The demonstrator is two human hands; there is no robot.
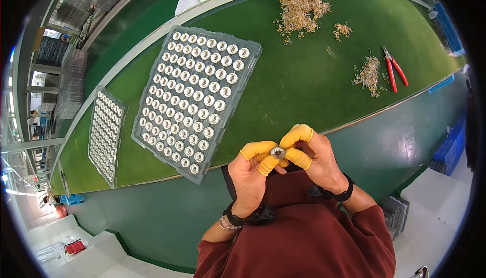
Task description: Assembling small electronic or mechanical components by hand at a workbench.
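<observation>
Close in front of my body, my left hand (251, 169) pinches a small round part (278, 152) with a pale rim and a darker metallic middle. From the other side, the thumb and forefinger of my right hand (315, 157) are pressed together at the part's edge. Yellow finger cots cover the thumbs and fingertips of both hands. Whether a tiny lead or component is also between the right fingertips is too small to make out. To the left on the green table, a clear plastic tray (216, 141) carries rows of similar round white parts.
A second tray (121, 107) of round parts lies farther left. Toward the back is a large heap of small wire-leaded components (301, 9), beside a smaller heap (342, 31). Cut wire bits (369, 75) lie by red-handled cutters (395, 70) at the right. The table (283, 91) has a curved edge.
</observation>
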